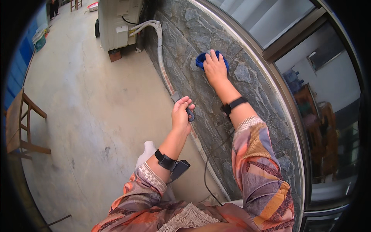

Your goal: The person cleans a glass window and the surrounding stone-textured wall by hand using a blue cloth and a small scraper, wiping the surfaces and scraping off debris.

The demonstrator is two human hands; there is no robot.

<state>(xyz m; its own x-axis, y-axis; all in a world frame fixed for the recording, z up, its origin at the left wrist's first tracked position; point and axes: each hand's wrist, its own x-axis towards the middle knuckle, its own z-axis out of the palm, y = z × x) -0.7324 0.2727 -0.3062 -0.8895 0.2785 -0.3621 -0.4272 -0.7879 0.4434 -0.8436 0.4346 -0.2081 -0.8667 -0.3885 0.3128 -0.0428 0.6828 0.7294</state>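
My right hand is spread over a bunched blue cloth and presses it against the grey stone-clad wall. Lower down and to the left, my left hand grips a dark plastic handle with a hanging hole at its end. A flat grey piece shows just beyond those fingers; I cannot tell whether it belongs to the same tool. Both forearms wear black straps, and a black box hangs on the left one.
An air-conditioner outdoor unit stands ahead, its wrapped pipe running down along the wall base. Windows line the right. A wooden chair is at left on the concrete floor. A person's legs appear far off.
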